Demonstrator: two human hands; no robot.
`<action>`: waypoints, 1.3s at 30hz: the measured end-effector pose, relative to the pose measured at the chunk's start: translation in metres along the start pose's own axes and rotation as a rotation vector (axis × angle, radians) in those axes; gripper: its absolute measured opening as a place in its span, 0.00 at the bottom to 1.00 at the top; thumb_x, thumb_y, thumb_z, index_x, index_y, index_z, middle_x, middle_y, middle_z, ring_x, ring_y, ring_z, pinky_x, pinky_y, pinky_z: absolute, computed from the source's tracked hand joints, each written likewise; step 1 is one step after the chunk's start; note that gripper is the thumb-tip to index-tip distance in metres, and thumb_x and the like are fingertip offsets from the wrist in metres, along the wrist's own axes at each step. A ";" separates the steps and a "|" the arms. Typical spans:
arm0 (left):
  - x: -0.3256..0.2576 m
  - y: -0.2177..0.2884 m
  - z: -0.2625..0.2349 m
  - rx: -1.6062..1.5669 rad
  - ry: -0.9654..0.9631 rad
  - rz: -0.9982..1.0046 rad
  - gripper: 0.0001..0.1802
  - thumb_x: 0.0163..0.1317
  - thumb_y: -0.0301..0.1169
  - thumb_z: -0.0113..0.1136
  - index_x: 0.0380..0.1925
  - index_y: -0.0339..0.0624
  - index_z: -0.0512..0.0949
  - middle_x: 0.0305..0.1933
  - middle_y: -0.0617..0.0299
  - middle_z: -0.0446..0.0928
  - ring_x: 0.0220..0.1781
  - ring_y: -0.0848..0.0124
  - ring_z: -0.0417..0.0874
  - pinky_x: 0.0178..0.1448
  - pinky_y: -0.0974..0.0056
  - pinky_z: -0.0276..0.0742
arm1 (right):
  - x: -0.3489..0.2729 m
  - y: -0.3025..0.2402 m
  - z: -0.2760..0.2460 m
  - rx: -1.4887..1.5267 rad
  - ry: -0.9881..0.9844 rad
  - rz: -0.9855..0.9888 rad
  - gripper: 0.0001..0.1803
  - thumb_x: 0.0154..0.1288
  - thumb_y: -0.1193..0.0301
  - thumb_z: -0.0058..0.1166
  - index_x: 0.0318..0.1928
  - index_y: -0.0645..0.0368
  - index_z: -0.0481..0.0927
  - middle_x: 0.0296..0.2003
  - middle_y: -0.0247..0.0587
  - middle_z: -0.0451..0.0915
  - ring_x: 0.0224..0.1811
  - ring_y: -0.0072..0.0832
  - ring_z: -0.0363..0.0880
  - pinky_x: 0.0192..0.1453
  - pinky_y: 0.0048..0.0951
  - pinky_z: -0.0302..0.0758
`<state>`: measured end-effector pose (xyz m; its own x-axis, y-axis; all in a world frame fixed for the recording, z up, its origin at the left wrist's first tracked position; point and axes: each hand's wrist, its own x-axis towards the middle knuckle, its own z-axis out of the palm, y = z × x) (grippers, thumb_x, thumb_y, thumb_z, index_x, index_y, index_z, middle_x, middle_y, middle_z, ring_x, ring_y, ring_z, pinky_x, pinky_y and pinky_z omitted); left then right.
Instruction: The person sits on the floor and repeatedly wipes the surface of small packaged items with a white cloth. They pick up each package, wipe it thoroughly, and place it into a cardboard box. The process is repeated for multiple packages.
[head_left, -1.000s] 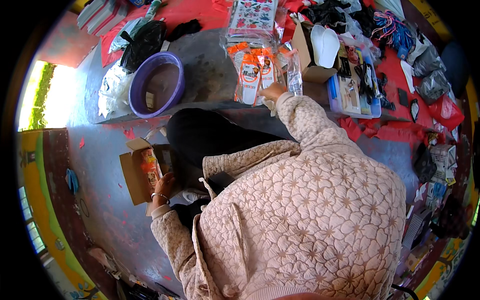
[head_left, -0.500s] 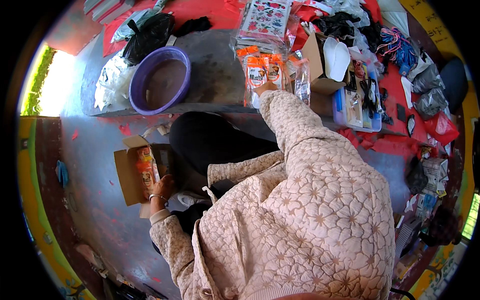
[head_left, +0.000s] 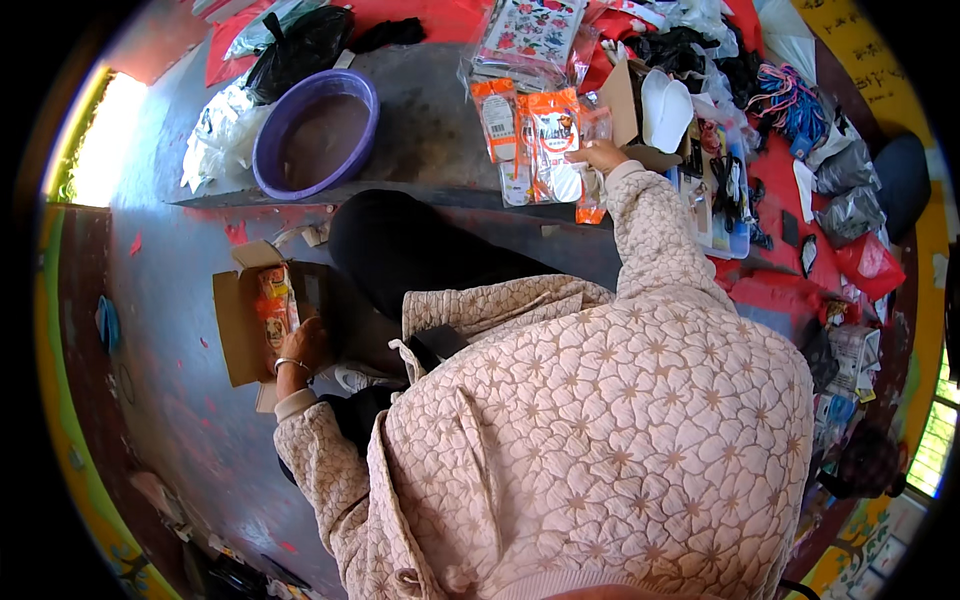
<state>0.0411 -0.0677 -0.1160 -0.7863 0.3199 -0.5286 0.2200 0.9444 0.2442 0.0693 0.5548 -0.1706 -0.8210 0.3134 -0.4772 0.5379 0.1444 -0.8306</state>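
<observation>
My right hand (head_left: 600,156) pinches the edge of an orange-and-white plastic packet (head_left: 555,140) above the front of the raised grey platform. Another such packet (head_left: 495,118) lies to its left, and more orange ones show partly behind and beneath. Low on the left, my left hand (head_left: 308,343) reaches into an open cardboard box (head_left: 238,325) on the floor. Its fingers are curled beside the orange-and-white packets (head_left: 275,305) standing in the box; what they grip is hidden.
A purple basin (head_left: 267,150) stands on the platform (head_left: 430,110) beside white and black plastic bags. At the right are a carton with white insoles (head_left: 665,112), a clear bin (head_left: 735,235) and bundled cords (head_left: 790,105) on red cloth. My black-clad knee (head_left: 400,250) lies between box and platform.
My right hand has moved right, drawing an orange packet away from the others and over the platform's edge. The left hand stays at the box. The whole view has shifted slightly.
</observation>
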 end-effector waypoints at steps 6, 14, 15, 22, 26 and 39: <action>-0.012 0.005 -0.025 -0.271 0.345 0.021 0.19 0.58 0.37 0.50 0.48 0.43 0.71 0.40 0.48 0.77 0.43 0.55 0.78 0.47 0.57 0.73 | -0.047 -0.142 0.039 0.272 -0.205 -0.241 0.13 0.50 0.75 0.58 0.39 0.65 0.78 0.34 0.40 0.80 0.33 0.24 0.78 0.42 0.23 0.73; -0.032 0.014 -0.082 -1.522 0.329 0.318 0.29 0.62 0.49 0.45 0.55 0.40 0.65 0.54 0.58 0.70 0.54 0.67 0.72 0.54 0.65 0.67 | -0.123 -0.318 0.200 0.290 -0.705 -0.503 0.09 0.52 0.76 0.57 0.36 0.65 0.78 0.32 0.39 0.80 0.30 0.23 0.78 0.37 0.23 0.75; -0.035 0.019 -0.089 -1.622 0.308 0.403 0.32 0.61 0.52 0.44 0.56 0.38 0.64 0.55 0.56 0.69 0.55 0.66 0.71 0.57 0.64 0.65 | -0.130 -0.326 0.224 0.222 -0.747 -0.523 0.09 0.52 0.76 0.56 0.36 0.64 0.78 0.32 0.39 0.80 0.30 0.22 0.78 0.37 0.22 0.75; -0.055 -0.002 -0.096 -2.136 0.420 0.927 0.34 0.60 0.51 0.48 0.58 0.40 0.58 0.56 0.56 0.68 0.55 0.63 0.70 0.56 0.58 0.68 | -0.175 -0.317 0.387 0.049 -1.196 -0.481 0.10 0.53 0.73 0.57 0.36 0.64 0.78 0.30 0.36 0.80 0.29 0.19 0.77 0.35 0.19 0.74; -0.072 -0.018 -0.093 -2.244 0.638 0.734 0.20 0.62 0.33 0.47 0.52 0.38 0.62 0.47 0.53 0.73 0.45 0.63 0.78 0.47 0.59 0.78 | -0.180 -0.290 0.445 0.055 -1.293 -0.301 0.12 0.55 0.72 0.56 0.38 0.67 0.76 0.32 0.39 0.79 0.29 0.19 0.77 0.34 0.19 0.74; -0.087 -0.031 -0.079 -2.507 0.673 0.897 0.23 0.66 0.40 0.35 0.52 0.33 0.62 0.50 0.47 0.71 0.48 0.57 0.76 0.53 0.54 0.73 | -0.183 -0.280 0.465 0.106 -1.368 -0.114 0.11 0.61 0.69 0.50 0.37 0.66 0.75 0.30 0.38 0.78 0.29 0.19 0.77 0.33 0.21 0.75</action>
<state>0.0568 -0.1308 -0.0136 -0.9867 -0.1205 0.1094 0.1452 -0.9554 0.2572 -0.0196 0.0208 0.0157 -0.4251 -0.8688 -0.2541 0.4892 0.0157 -0.8720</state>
